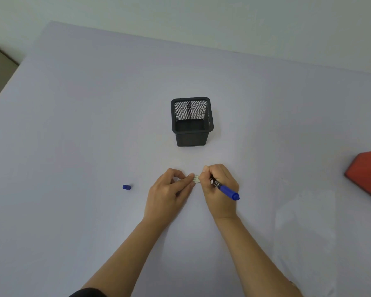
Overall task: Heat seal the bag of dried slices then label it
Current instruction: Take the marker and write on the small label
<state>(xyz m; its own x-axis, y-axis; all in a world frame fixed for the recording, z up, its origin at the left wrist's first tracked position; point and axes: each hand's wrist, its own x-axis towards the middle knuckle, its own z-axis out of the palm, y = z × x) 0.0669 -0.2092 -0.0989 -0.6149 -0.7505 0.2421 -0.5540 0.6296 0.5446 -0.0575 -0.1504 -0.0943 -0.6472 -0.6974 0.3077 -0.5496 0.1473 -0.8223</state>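
A small white label (196,179) lies on the pale table between my two hands. My left hand (169,190) presses its fingertips on the label's left end. My right hand (219,185) grips a blue marker (226,189), its tip down at the label and hidden by my fingers. The marker's blue cap (126,187) lies apart on the table to the left. A clear bag (304,228) is faintly visible flat on the table at the right; I cannot make out its contents.
A black mesh pen holder (192,122) stands empty just beyond my hands. A red machine (367,170), partly cut off by the frame, sits at the right edge. The table (94,103) runs back to a pale wall.
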